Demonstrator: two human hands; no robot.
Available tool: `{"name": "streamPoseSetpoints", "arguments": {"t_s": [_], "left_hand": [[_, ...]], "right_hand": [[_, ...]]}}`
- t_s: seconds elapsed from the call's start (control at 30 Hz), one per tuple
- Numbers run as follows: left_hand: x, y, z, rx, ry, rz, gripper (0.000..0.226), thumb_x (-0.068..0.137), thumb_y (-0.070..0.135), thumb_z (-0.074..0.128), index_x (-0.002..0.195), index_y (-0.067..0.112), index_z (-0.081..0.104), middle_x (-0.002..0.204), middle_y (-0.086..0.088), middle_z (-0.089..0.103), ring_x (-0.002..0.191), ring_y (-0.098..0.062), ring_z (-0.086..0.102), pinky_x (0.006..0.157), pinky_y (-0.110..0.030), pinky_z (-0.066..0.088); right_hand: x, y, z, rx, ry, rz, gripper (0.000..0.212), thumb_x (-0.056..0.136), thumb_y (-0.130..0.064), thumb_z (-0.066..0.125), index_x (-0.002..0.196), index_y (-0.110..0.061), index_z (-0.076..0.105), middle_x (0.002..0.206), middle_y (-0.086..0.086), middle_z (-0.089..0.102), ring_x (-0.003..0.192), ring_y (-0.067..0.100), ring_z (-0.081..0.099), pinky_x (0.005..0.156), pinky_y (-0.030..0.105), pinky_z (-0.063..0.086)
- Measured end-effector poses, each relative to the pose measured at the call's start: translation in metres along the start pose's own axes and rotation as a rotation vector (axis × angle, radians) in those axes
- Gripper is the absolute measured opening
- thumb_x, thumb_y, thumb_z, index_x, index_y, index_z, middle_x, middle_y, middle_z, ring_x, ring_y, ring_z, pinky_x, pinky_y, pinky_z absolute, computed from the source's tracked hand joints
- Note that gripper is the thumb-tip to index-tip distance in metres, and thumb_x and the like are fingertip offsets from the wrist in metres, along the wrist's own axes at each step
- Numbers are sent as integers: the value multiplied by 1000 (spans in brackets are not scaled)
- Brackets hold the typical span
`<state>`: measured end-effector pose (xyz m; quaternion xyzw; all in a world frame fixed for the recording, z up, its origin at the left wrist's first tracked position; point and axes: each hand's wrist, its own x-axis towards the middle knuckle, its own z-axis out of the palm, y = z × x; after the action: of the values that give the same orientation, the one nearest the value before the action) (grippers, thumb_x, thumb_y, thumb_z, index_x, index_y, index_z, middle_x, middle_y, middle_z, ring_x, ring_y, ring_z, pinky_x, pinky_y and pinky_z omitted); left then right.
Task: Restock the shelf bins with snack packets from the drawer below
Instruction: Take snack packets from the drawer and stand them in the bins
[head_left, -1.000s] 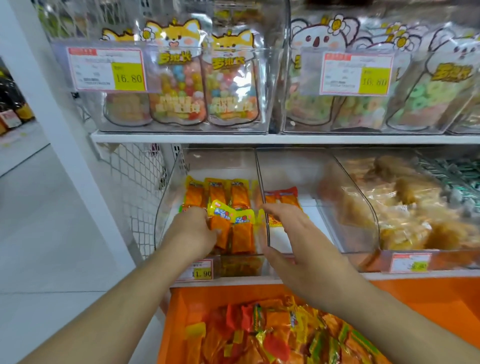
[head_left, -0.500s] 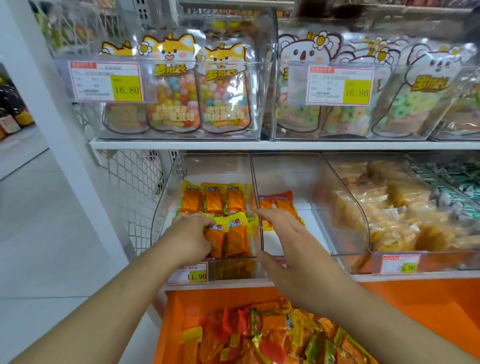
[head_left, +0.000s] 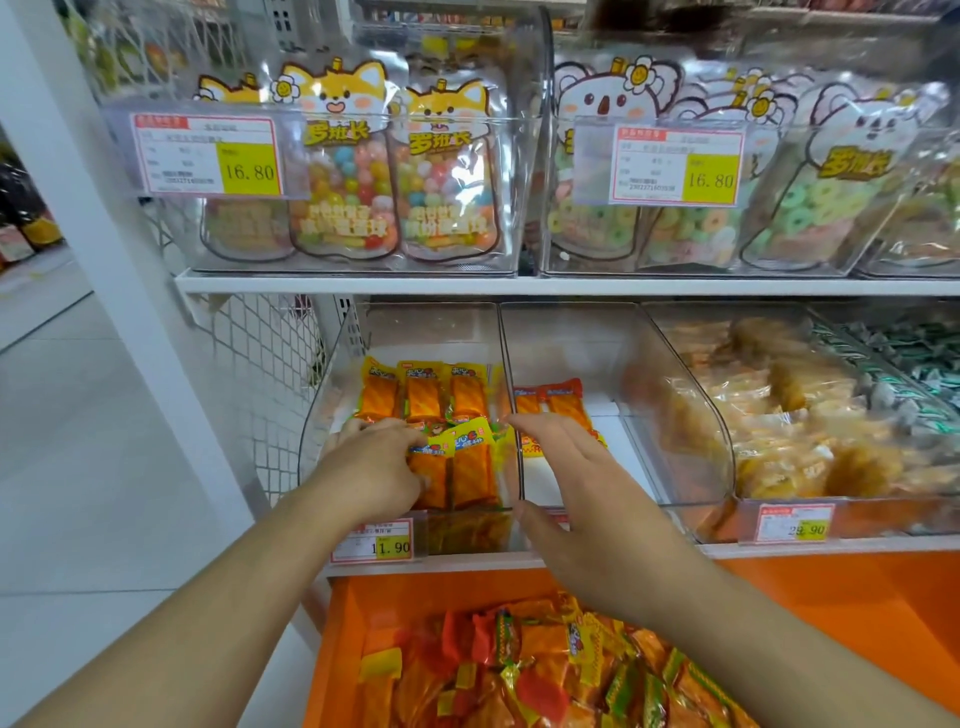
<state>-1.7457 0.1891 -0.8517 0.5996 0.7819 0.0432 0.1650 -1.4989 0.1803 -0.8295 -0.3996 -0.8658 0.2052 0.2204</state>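
- The left hand lies inside the leftmost clear plastic shelf bin, fingers on the front row of orange snack packets with yellow tops.
- Behind that hand stands a back row of three similar orange packets.
- The right hand straddles the clear divider wall, fingers straight, thumb at the bin front.
- Beyond its fingertips lie red-topped orange packets.
- Below both wrists, the open orange drawer holds mixed packets.

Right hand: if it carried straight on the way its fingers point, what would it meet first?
Probably the red-topped packets at the back of the middle bin; the right hand points at them, though depth is uncertain.
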Motion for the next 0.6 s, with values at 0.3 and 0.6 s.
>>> {"name": "streamPoseSetpoints", "arguments": {"t_s": [0.3,0.6], "left_hand": [[-28,11,-4,-234,297,248,46,99,45,60,144,39,55,151,19,48,143,-16,37,118,-38,30],[-124,85,43,-599,228,478,13,97,24,67,109,27,72,93,12,67,89,-6,63,73,-17,51]], "right_hand": [[-14,-2,-11,4,-23,54,74,99,-39,66,160,-40,24,162,-26,23,148,-4,23,112,12,22],[-86,55,-38,-78,3,262,12,93,-20,70,103,-27,69,103,-8,68,98,11,64,85,30,51]]}}
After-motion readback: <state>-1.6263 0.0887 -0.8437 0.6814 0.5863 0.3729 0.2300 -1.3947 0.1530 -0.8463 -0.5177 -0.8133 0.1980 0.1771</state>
